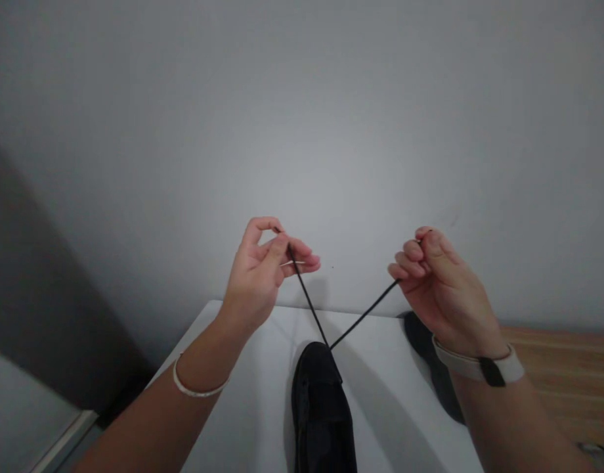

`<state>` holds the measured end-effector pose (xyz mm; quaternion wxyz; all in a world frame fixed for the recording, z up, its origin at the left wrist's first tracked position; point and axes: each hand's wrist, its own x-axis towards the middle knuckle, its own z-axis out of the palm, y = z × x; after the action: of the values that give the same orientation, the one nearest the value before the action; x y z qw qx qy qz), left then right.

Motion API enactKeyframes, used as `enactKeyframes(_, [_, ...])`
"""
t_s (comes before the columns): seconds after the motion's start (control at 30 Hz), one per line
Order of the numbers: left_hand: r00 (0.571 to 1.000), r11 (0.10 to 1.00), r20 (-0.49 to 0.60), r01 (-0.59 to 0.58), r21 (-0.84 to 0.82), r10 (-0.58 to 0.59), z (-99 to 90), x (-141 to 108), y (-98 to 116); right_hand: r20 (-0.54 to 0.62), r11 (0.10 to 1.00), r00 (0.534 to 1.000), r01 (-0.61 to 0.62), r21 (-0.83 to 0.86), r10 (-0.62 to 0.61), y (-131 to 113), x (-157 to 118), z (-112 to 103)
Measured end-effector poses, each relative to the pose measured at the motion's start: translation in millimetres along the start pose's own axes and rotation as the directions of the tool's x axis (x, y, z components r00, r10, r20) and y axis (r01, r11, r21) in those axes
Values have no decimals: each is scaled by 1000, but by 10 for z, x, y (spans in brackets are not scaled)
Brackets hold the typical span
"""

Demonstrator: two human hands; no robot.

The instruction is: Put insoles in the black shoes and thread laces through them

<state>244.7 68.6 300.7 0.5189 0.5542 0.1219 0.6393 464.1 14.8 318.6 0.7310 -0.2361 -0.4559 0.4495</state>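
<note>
Above the shoe, the lace is pinched by the half-open left hand and curled right hand, seemingly for tightness.

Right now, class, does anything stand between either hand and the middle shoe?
Nothing visible does. The left hand and right hand each grip the lace, whose two straight strands run down to the middle shoe. The other shoe, partly hidden by the right wrist, lies outside that path.

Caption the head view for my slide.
Left hand and right hand hold dark lace spread in a V from a black shoe on a white surface.
</note>
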Motion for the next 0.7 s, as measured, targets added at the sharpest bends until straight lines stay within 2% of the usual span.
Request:
enactKeyframes(0.07, [991,996,-132,23,88,-11,-355,-66,-107,-92,1000,996,17,-14,-19,28,-31,-311])
enactKeyframes(0.13, [971,978,-239,40,205,11,-744,-178,-221,-200,988,977,45,-150,-75,98,-97,-682])
enactKeyframes(0.17, [964,970,-265,53,236,12,-936,-254,-281,-257,964,959,54,-259,-122,153,-145,-875])
enactKeyframes(0.23, [952,943,-307,97,319,6,-1279,-441,-402,-323,943,934,41,-330,-153,308,-270,-1243])
enactKeyframes(0.33, [941,867,-336,192,459,-31,-1618,-755,-590,-393,910,906,-20,-413,-159,631,-510,-1659])
enactKeyframes(0.4, [942,797,-331,243,552,-58,-1695,-938,-712,-412,884,900,-69,-462,-145,870,-681,-1810])
enactKeyframes(0.47, [951,725,-295,271,633,-97,-1661,-1081,-823,-399,857,911,-124,-500,-102,1086,-838,-1860])
enactKeyframes(0.57, [964,650,-191,266,712,-185,-1474,-1249,-953,-334,820,942,-192,-540,0,1295,-1016,-1800])
enactKeyframes(0.7, [951,628,-6,210,749,-310,-1164,-1475,-1056,-143,753,970,-243,-611,196,1350,-1156,-1627])
